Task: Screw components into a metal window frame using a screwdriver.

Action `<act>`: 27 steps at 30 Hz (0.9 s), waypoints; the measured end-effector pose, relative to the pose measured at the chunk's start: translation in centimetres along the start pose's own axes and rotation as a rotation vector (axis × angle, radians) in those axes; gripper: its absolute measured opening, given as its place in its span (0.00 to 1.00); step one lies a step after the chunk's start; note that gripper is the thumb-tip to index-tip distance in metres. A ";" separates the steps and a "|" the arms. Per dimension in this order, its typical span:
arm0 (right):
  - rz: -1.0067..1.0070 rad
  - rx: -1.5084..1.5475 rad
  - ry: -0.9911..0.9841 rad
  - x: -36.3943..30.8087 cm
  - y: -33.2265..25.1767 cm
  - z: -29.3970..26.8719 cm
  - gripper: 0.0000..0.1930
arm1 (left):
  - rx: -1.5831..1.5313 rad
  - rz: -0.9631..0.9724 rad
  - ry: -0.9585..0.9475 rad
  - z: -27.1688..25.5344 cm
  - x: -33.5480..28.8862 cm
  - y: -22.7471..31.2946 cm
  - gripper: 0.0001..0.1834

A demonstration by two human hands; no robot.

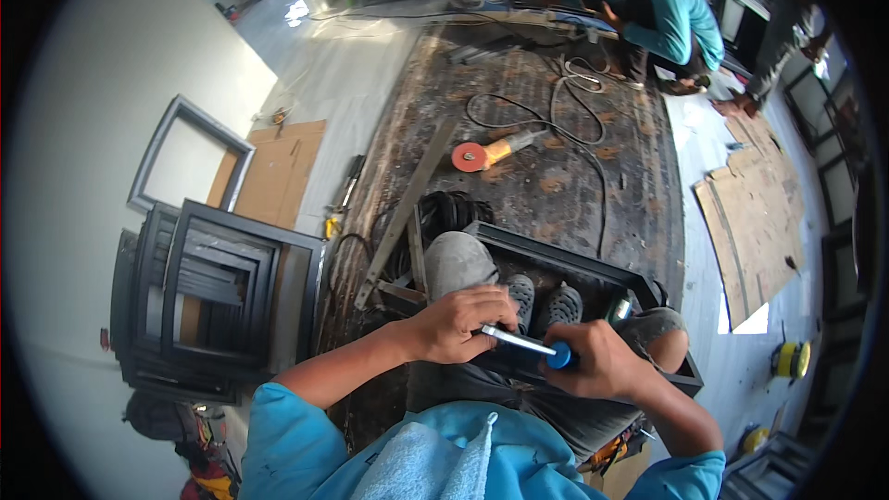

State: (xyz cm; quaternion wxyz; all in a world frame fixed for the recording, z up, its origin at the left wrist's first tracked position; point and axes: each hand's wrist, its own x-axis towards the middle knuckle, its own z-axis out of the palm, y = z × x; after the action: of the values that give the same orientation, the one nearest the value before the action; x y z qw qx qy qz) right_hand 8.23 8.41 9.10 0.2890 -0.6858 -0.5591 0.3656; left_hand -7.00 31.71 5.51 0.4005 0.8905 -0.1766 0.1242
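Note:
My right hand point(597, 361) is wrapped round a hand tool with a round blue part point(558, 355) and a silvery shaft point(519, 341); its exact kind I cannot make out. The shaft points left to my left hand point(468, 324), whose fingers are curled closed at its far end. Whether they grip the tip or something small is hidden. Both hands are above my lap, in front of my knees. Below them a dark metal frame point(565, 257) lies round my shoes point(560, 306). A dark green cylinder point(620, 308) is by my right knee.
Ahead, an angle grinder point(495, 150) with a red disc lies on the stained dark board, near a looping cable point(556, 116). Dark frames point(222, 282) are stacked at left. Cardboard point(755, 213) lies at right. A co-worker in a teal shirt point(681, 18) crouches at the far right.

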 end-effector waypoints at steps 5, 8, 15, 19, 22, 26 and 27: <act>0.234 0.835 0.085 0.7 3.2 -0.8 0.12 | -0.074 0.099 -0.045 -0.7 3.8 2.0 0.13; 0.434 1.072 -0.070 3.0 5.1 -0.9 0.15 | 0.201 0.493 -0.134 -0.7 7.0 4.9 0.10; 0.281 1.382 0.129 8.1 3.2 -1.3 0.23 | 0.243 0.593 -0.124 1.6 7.8 5.1 0.07; -0.001 1.189 0.419 10.5 -1.5 -4.5 0.26 | 0.449 0.409 -0.241 -2.5 6.7 4.8 0.07; -0.332 0.849 0.219 13.6 -6.1 -6.0 0.25 | 0.639 0.173 -0.416 -6.4 4.1 6.3 0.06; -0.448 0.841 -0.203 16.9 -10.0 -4.4 0.25 | 0.733 0.000 -0.508 -7.8 1.8 8.3 0.10; -0.458 0.912 -0.159 17.6 -9.6 -3.8 0.25 | 0.742 0.004 -0.492 -7.8 1.7 8.5 0.11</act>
State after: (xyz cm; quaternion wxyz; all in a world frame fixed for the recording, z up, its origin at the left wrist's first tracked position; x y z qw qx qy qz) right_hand 7.91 27.70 15.80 0.5878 -0.3204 -0.4989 0.5504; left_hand -9.64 31.97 16.85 -0.0005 0.9767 -0.2117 -0.0359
